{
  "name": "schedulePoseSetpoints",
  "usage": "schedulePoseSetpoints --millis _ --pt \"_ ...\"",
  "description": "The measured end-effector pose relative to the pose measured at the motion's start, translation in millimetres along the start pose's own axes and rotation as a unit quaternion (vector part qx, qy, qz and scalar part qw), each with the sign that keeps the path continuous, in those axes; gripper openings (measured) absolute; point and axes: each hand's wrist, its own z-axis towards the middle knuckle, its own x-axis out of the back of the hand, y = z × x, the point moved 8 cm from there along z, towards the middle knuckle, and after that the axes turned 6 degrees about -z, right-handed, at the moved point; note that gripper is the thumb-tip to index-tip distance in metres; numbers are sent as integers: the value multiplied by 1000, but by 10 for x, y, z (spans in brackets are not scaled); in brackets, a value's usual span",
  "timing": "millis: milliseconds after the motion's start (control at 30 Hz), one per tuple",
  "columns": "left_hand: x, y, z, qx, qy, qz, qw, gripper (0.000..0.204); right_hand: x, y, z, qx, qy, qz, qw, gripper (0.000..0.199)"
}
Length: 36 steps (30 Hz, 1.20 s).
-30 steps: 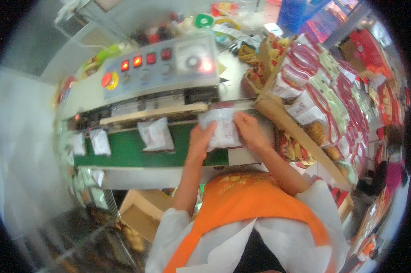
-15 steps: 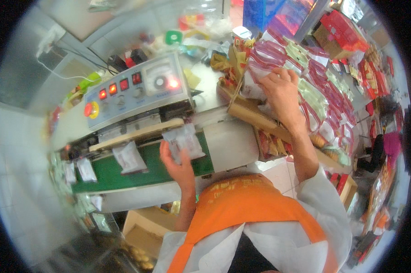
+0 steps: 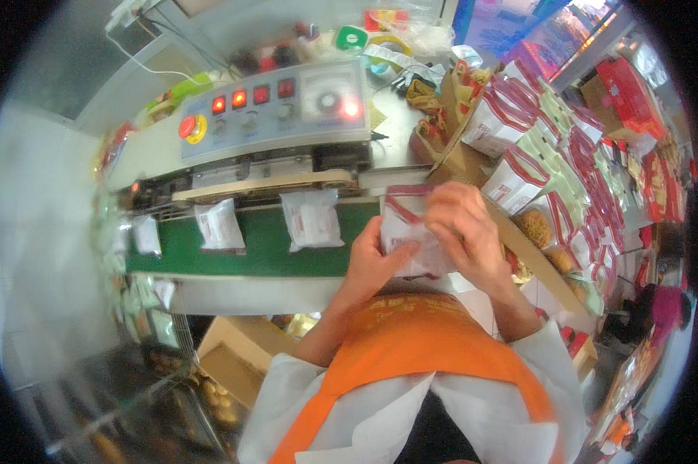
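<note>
Here, a white rectangular plastic pouch with dark-red bands (image 3: pixel 403 230) in the bare left hand (image 3: pixel 368 263)

The left hand has the pouch pinched at its lower left, thumb laid flat over the front, the other fingers mostly hidden at its side and back. The bare right hand (image 3: pixel 470 236) is at the pouch's upper right, fingers bent and partly spread; blur leaves it unclear whether they grip the film or only touch it. The pouch is near the right end of a flat green conveyor belt (image 3: pixel 267 259), just in front of the person's bright orange cloth apron (image 3: pixel 418 332). Along the belt stand puffy white plastic packets (image 3: pixel 312 222), spaced apart. Behind them is a grey-blue metal control panel (image 3: pixel 271 108) with two glowing red switches. At right, a brown cardboard carton (image 3: pixel 546 267) is crowded with similar pouches (image 3: pixel 492 124)
</note>
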Motion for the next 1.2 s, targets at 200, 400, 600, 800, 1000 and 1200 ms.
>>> schedulePoseSetpoints --millis 200,400,600,800,1000,1200 --pt "438 -334 193 32 82 20 996 31 -1167 976 -531 -393 -2 368 843 26" --pt "669 -570 411 95 150 11 984 37 -1629 1367 -478 -441 1 434 785 26" --pt "831 -577 416 84 181 -4 980 38 -1834 1397 -493 -463 -26 462 756 24" --pt "1002 -518 394 84 210 25 974 37 -1779 1274 -547 -469 -50 488 734 26" --pt "1178 -380 319 58 249 53 965 33 -558 737 -377 -207 -25 196 958 24" --pt "1077 131 -126 -211 335 254 882 40 940 608 -142 -114 87 -404 903 37"
